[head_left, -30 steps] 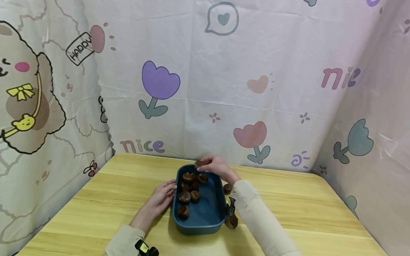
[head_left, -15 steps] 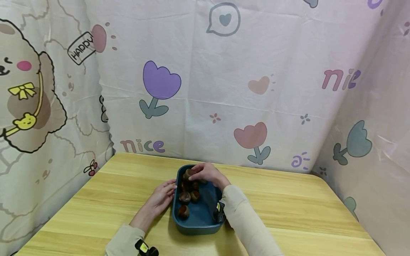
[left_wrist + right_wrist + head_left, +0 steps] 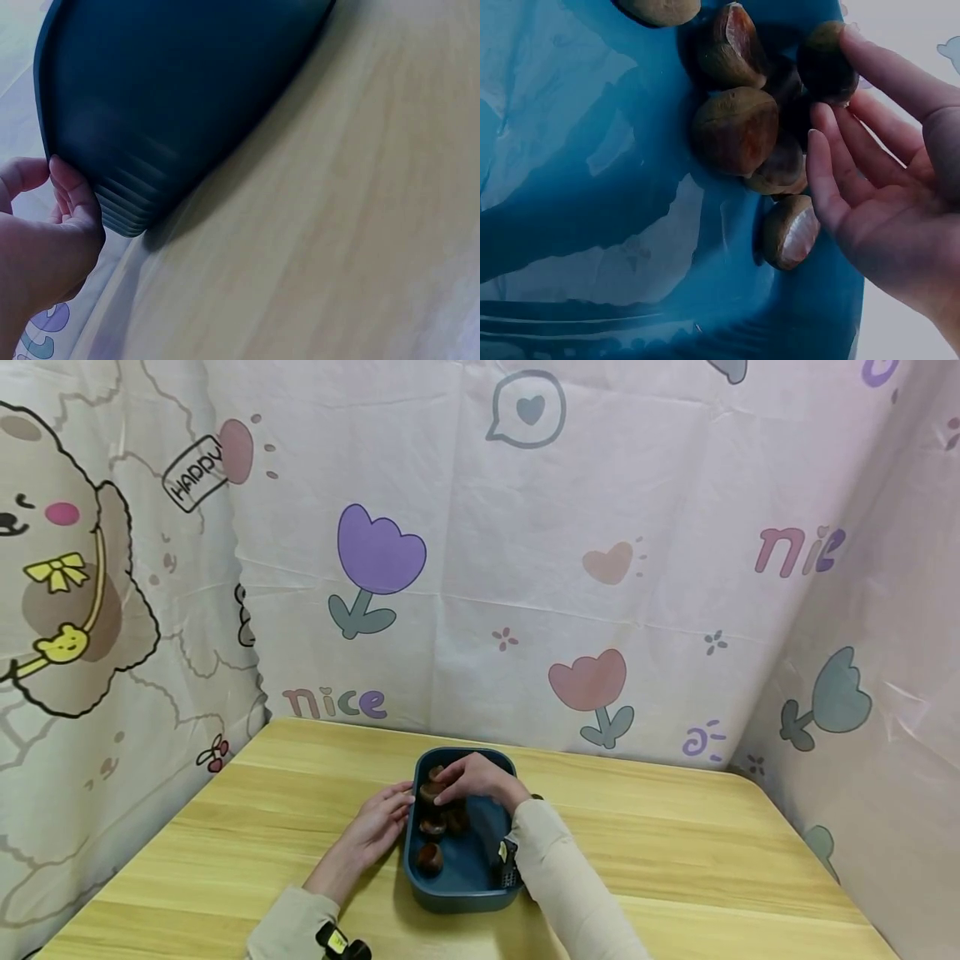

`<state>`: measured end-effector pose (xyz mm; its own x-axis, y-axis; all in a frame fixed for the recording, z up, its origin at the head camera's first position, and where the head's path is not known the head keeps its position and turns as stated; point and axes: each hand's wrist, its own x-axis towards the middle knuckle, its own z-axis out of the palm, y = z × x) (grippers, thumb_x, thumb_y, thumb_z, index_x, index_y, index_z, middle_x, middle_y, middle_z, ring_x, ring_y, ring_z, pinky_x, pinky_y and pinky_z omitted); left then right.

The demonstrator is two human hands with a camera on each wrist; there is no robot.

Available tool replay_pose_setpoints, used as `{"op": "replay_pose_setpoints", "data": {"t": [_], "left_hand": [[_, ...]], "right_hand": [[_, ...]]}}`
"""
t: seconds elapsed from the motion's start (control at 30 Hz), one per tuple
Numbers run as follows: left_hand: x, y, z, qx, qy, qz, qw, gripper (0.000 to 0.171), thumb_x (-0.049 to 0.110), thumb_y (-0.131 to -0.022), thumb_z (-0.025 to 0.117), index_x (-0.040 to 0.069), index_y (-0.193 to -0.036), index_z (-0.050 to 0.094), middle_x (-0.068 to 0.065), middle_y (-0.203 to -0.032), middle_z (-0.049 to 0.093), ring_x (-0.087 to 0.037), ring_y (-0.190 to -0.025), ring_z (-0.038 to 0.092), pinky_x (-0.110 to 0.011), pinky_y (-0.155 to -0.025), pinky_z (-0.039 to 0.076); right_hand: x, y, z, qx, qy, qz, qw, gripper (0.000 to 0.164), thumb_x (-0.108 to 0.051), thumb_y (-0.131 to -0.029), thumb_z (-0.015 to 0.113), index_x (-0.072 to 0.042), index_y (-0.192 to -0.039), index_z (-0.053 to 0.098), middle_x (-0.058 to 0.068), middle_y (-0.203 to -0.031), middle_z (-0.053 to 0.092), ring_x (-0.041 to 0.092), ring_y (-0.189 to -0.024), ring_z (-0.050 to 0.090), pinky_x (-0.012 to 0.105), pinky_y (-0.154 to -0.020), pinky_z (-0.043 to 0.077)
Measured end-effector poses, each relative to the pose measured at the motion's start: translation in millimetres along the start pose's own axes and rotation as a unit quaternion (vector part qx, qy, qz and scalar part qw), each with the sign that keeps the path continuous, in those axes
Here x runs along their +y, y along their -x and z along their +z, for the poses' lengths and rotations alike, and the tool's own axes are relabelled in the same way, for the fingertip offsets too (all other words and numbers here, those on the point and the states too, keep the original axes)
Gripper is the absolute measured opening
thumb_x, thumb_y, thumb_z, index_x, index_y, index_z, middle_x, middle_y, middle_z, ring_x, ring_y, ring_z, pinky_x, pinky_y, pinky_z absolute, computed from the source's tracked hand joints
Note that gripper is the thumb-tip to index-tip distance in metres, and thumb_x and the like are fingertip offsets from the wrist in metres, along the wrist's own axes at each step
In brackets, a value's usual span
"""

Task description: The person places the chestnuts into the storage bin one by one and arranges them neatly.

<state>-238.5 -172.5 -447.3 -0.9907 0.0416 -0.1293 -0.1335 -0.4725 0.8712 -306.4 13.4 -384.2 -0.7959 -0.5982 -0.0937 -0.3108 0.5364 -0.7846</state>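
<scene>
A deep blue plastic box (image 3: 487,906) stands on the table with several brown chestnuts (image 3: 430,858) along its left side. My left hand (image 3: 378,825) is at the box's left wall; in the left wrist view its thumb and forefinger meet at the rim, one on each side. Over the chestnuts inside the box, my right hand (image 3: 480,779) pinches a chestnut (image 3: 829,64) between thumb and fingertips. Below this chestnut, other chestnuts (image 3: 735,131) lie close together in the right wrist view. Part of the pile is hidden behind the right hand in the head view.
The box rests on a light wood table (image 3: 675,827). A chestnut (image 3: 537,797) shows partly behind the right sleeve (image 3: 577,877), outside the box. A printed cloth (image 3: 487,527) hangs behind the table and at both sides.
My right hand has carried the chestnut from the box's far rim leftward and nearer, down over the pile. The left hand has stayed at the left wall.
</scene>
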Motion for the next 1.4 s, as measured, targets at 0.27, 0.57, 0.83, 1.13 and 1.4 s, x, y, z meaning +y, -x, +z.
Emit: {"op": "replay_pose_setpoints", "data": {"t": [0.27, 0.57, 0.83, 1.13, 1.4], "left_hand": [[-1.7, -1.0, 0.8, 0.003, 0.001, 0.001, 1.0, 0.039, -0.005, -0.094, 0.043, -0.011, -0.131, 0.036, -0.004, -0.095, 0.055, -0.012, -0.083, 0.051, -0.023, -0.075, 0.045], [-1.3, -0.5, 0.7, 0.0, -0.003, 0.002, 1.0, 0.041, -0.005, -0.093, 0.043, -0.011, -0.133, 0.035, -0.006, -0.098, 0.053, -0.012, -0.084, 0.05, -0.024, -0.075, 0.044], [-1.0, 0.4, 1.7, 0.005, 0.0, 0.002, 1.0, 0.038, -0.005, -0.093, 0.043, -0.01, -0.13, 0.037, -0.005, -0.095, 0.054, -0.013, -0.083, 0.051, -0.024, -0.075, 0.044], [-1.5, 2.9, 1.4, 0.005, 0.001, 0.007, 1.0, 0.038, -0.005, -0.093, 0.044, -0.011, -0.13, 0.038, -0.006, -0.097, 0.055, -0.014, -0.086, 0.051, -0.024, -0.076, 0.045], [-2.2, -0.5, 0.2, 0.007, 0.001, 0.0, 1.0, 0.038, -0.005, -0.093, 0.043, -0.01, -0.131, 0.038, -0.006, -0.096, 0.055, -0.014, -0.085, 0.052, -0.024, -0.076, 0.045]], "right_hand": [[3, 0, 4, -0.006, -0.026, 0.002, 1.0, 0.032, -0.007, -0.079, 0.079, -0.003, -0.11, 0.072, 0.004, -0.099, 0.07, 0.014, -0.086, 0.064, 0.032, -0.082, 0.052], [4, 1, 0, -0.028, -0.064, -0.017, 0.997, 0.032, -0.004, -0.083, 0.073, -0.001, -0.115, 0.069, 0.008, -0.103, 0.07, 0.016, -0.09, 0.067, 0.032, -0.082, 0.053], [-1, 5, -16, -0.008, -0.076, -0.015, 0.997, 0.034, -0.01, -0.087, 0.071, -0.001, -0.12, 0.066, 0.006, -0.105, 0.071, 0.025, -0.093, 0.065, 0.039, -0.082, 0.052], [-8, 17, -50, 0.037, -0.093, -0.011, 0.995, 0.034, -0.012, -0.091, 0.066, 0.004, -0.122, 0.063, 0.011, -0.107, 0.069, 0.026, -0.099, 0.065, 0.044, -0.089, 0.049], [2, 35, -73, 0.076, -0.06, -0.009, 0.995, 0.03, -0.01, -0.096, 0.058, 0.004, -0.122, 0.062, 0.015, -0.113, 0.065, 0.035, -0.103, 0.061, 0.046, -0.09, 0.049]]}}
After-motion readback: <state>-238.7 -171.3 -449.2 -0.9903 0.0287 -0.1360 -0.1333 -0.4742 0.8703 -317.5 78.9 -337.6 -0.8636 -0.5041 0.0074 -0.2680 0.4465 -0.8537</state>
